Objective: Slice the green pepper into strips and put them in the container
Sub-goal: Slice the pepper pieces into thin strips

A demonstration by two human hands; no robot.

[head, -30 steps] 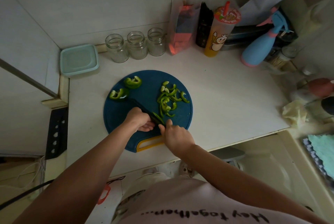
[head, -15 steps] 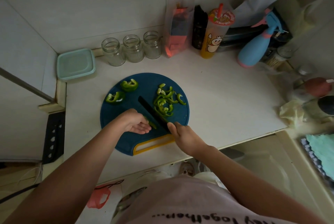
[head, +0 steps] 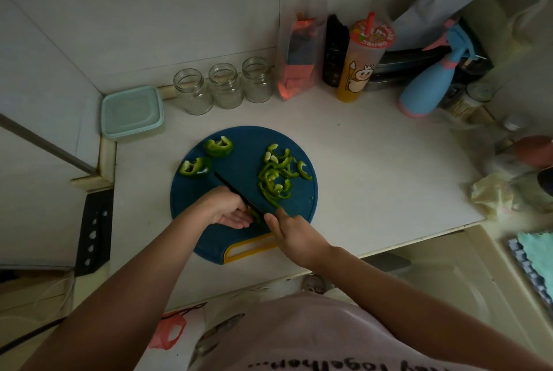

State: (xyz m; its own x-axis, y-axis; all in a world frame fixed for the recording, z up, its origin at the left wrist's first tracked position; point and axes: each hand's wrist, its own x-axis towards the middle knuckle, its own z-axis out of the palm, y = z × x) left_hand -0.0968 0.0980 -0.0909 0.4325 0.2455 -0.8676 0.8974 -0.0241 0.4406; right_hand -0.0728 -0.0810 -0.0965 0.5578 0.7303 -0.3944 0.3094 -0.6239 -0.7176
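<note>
1. Cutting board: round, blue, near the counter's front edge. It could skid under a hard cut.
2. Container: lidded, in the back-left corner, well apart from the board. Strips could spill in transit.
3. Left hand: fingers curled on the pepper piece, right against the blade. A nick is the likeliest mishap.
4. Right hand: wrapped round the knife handle.
5. Strips: loose pile on the board, right of the blade.
6. Pepper chunks: two, uncut, at the board's far left.

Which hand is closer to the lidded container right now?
Left. The left hand holds a pepper piece on the board, closer to the container at the back left; the right hand grips the knife further right.
</note>
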